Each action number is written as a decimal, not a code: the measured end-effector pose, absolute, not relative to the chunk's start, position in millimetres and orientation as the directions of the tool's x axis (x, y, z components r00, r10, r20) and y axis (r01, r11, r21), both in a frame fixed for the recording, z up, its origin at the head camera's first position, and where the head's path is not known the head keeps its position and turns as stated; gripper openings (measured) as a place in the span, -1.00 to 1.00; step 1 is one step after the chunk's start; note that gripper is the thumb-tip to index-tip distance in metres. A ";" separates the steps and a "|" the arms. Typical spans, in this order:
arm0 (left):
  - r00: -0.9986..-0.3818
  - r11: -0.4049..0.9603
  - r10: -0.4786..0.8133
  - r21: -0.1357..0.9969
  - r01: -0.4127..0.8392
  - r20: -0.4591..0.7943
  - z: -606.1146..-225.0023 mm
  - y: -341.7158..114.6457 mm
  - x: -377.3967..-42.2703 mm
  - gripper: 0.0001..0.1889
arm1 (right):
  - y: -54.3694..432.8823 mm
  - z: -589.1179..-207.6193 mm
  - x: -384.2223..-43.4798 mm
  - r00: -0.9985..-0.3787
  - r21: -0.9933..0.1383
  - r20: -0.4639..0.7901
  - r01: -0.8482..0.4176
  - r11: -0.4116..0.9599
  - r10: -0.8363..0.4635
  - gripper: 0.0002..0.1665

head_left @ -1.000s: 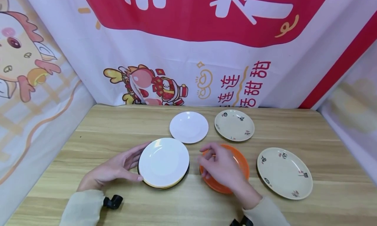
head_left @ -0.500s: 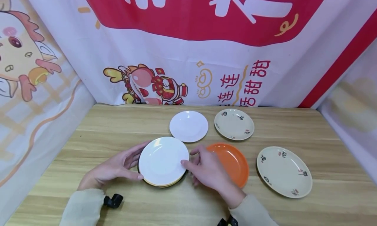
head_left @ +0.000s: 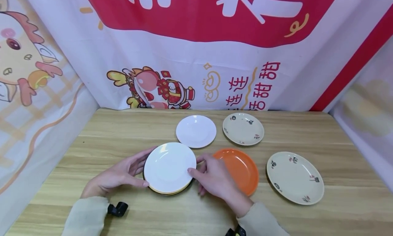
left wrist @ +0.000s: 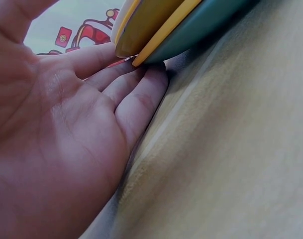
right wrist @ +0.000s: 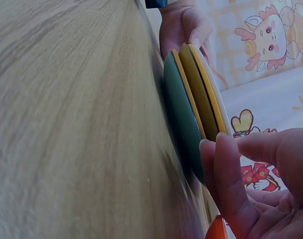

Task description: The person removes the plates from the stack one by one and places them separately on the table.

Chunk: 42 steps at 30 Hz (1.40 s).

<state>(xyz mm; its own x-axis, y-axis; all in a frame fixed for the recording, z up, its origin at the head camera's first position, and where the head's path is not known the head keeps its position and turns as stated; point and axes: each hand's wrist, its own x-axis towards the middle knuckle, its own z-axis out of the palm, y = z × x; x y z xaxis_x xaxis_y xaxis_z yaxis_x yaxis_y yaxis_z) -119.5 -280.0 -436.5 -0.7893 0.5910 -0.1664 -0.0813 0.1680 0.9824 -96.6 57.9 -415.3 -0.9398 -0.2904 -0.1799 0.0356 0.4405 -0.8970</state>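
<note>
A white plate [head_left: 170, 166] tops a stack left of centre on the table. Under it the right wrist view shows a yellow-rimmed brownish plate [right wrist: 197, 87] and a dark green plate [right wrist: 177, 102]. My left hand [head_left: 121, 174] rests along the stack's left side, fingers nearly straight, thumb touching the near edge. Its palm faces the stack in the left wrist view. My right hand [head_left: 216, 178] pinches the stack's right rim, thumb over the white plate and fingertips at the edges beneath. Which plates those fingers bear on is hard to tell.
Behind the stack lies another white plate [head_left: 196, 131], with a patterned beige plate [head_left: 243, 129] to its right. An orange plate [head_left: 241, 171] sits partly behind my right hand. Farther right is a larger patterned oval plate [head_left: 295, 178]. Printed cloth [head_left: 196, 55] hangs at the table's back edge.
My right hand has moved left from above the orange plate to the stack's right rim and now pinches it. The left hand and the plates stay in place.
</note>
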 end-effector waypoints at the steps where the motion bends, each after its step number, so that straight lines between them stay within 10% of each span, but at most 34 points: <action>1: -0.788 0.164 0.593 0.983 -0.080 -0.163 -436.5 -280.2 -119.6 0.12 | 57.6 -415.3 -96.6 -0.940 -0.898 -0.177 0.033 0.439 -0.292 -0.47; 42: -0.780 0.153 0.609 0.986 -0.061 -0.143 -437.7 -282.0 -120.6 0.12 | 58.4 -416.4 -101.0 -0.944 -0.913 -0.199 0.081 0.400 -0.264 -0.70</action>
